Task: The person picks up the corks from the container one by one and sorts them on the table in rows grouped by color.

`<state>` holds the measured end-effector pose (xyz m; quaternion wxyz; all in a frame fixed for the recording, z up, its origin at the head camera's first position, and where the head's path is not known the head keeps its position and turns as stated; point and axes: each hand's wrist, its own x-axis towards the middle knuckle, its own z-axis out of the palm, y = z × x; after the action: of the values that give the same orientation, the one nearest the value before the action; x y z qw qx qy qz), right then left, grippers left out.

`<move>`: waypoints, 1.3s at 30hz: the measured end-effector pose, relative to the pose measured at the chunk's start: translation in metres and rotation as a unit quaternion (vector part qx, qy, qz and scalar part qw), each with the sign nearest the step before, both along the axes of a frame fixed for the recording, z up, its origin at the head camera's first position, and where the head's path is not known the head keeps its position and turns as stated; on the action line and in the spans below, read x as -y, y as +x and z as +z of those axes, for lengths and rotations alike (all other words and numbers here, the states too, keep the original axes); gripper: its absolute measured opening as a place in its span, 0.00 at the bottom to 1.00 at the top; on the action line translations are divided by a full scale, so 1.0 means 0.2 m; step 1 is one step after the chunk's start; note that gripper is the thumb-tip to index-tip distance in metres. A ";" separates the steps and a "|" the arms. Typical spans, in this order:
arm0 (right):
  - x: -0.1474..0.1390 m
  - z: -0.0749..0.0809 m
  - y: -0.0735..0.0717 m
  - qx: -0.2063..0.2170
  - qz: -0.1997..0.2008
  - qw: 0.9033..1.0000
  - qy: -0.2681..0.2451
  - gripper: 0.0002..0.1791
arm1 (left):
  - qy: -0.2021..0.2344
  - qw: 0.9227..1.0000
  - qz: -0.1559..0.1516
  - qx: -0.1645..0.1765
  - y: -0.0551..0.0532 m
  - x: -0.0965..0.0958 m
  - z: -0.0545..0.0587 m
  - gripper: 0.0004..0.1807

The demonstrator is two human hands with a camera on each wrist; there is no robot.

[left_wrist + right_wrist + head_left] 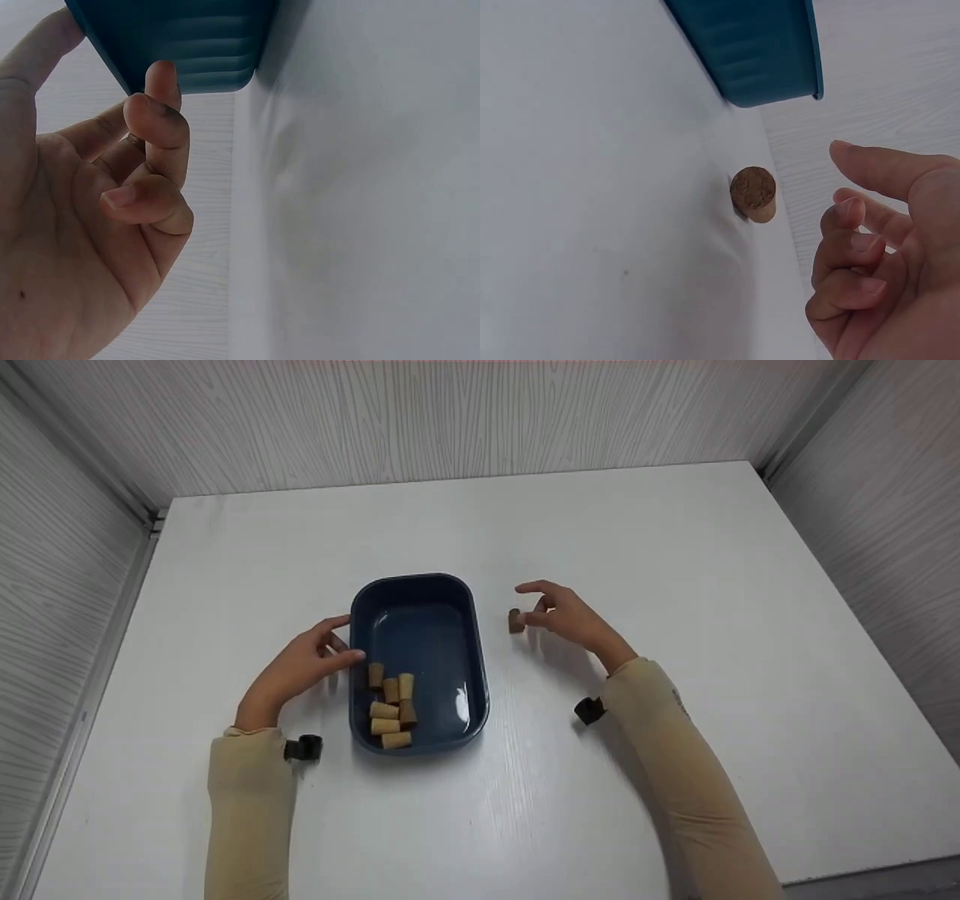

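Left hand [300, 664]: light grip on left rim of glossy, round-cornered blue tray [431, 652]. Right hand [576, 619]: half-open, empty, right of tray. Looks like reaching; probably needs thumb-index pinch next. Tapered, grainy corks [385, 726] in tray's near-left part; lone brown cork [514, 621] standing right of tray.

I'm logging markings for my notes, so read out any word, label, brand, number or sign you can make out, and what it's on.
No text can be read in any view.
Right sleeve: a small dark mark near the cuff, too small and blurred to read; I can't tell if it is lettering.
Blue tray and corks: no readable text.
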<state>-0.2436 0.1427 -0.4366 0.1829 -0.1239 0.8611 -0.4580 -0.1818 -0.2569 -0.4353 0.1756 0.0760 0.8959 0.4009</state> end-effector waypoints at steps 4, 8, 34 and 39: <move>0.05 0.04 0.03 -0.001 0.015 0.999 -0.037 0.28 | 0.004 1.000 -0.001 -0.001 0.00 0.00 -0.01 0.42; 0.11 0.08 0.07 -0.005 0.040 0.997 -0.061 0.29 | 0.005 1.000 -0.002 -0.002 -0.01 0.00 -0.01 0.41; 0.49 0.16 0.30 -0.038 0.164 0.971 -0.172 0.27 | 0.003 1.000 -0.002 0.002 0.00 -0.01 -0.01 0.41; 0.55 0.13 0.34 -0.050 0.179 0.972 -0.143 0.26 | -0.003 1.000 -0.001 -0.001 0.00 -0.01 0.00 0.41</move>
<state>-0.1765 0.0325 -0.4103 0.1990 -0.3241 0.7585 -0.5292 -0.1825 -0.2555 -0.4344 0.1756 0.0768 0.8973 0.3976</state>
